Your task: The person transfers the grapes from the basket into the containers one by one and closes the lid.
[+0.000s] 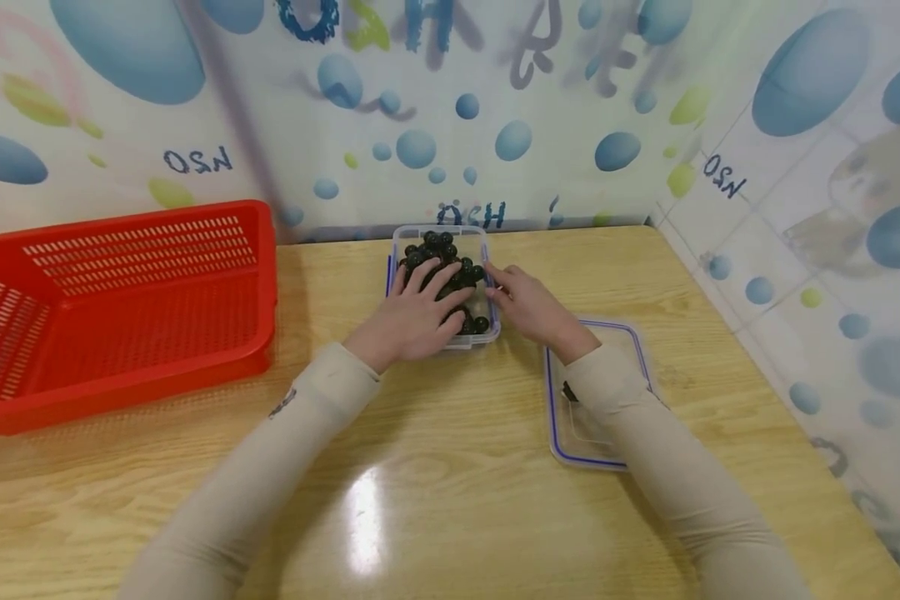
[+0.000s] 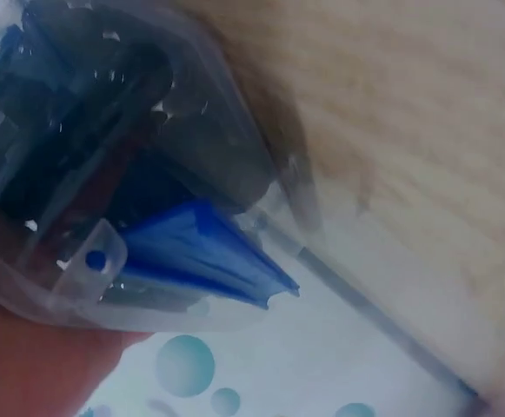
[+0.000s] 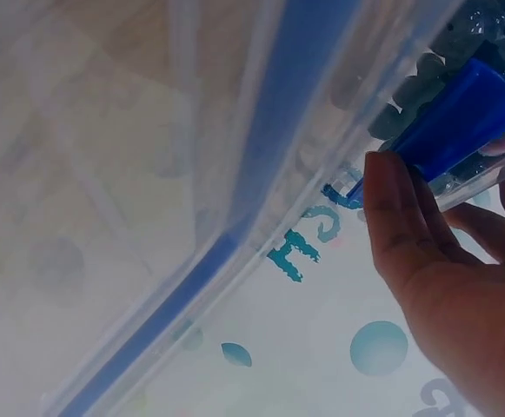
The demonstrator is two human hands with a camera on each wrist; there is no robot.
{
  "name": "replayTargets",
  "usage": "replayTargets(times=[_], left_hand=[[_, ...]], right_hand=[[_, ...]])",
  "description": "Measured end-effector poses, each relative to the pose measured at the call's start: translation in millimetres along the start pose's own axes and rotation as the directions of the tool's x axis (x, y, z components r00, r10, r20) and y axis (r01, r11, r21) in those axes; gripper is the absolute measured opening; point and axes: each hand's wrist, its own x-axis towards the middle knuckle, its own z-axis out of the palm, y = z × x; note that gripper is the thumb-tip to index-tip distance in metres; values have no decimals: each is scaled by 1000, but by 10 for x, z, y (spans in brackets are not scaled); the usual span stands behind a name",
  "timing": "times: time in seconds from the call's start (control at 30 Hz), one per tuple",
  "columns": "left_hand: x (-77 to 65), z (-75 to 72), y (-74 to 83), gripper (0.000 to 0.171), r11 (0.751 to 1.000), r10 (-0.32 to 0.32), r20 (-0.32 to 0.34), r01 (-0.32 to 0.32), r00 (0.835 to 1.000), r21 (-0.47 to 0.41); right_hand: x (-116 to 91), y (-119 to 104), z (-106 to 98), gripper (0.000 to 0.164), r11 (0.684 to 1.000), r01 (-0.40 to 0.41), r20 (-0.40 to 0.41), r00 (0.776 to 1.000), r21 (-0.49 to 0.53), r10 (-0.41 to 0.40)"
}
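A clear plastic food container (image 1: 482, 337) with blue latches stands near the back of the table, holding a heap of dark grapes (image 1: 438, 242). My left hand (image 1: 412, 321) lies over the grapes with its fingers spread, touching them. My right hand (image 1: 528, 304) is at the container's right side, its fingertips against the edge. In the right wrist view, the fingers of that right hand (image 3: 435, 252) rest against a blue latch (image 3: 461, 117). The left wrist view shows another blue latch (image 2: 200, 256) hanging out from the container wall.
A blue-rimmed clear lid (image 1: 558, 446) lies on the table under my right forearm, with a small dark thing (image 1: 570, 392) at it. A large red plastic basket (image 1: 258, 350) stands at the left. A patterned sheet (image 1: 420, 150) hangs behind the table (image 1: 450, 500).
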Motion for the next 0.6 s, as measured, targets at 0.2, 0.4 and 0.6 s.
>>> replayTargets(times=[0.2, 0.4, 0.6], left_hand=[[-3, -12, -25, 58, 995, 61, -139, -71, 988, -65], [-130, -195, 227, 41, 960, 49, -423, -159, 905, -230], [-163, -146, 879, 19, 749, 38, -261, -200, 965, -632]], right_hand=[[-111, 107, -158, 57, 999, 7, 6, 1000, -43, -6], [-639, 404, -492, 55, 993, -69, -94, 994, -96, 60], [-1315, 718, -682, 48, 958, -237, -111, 969, -161, 221]])
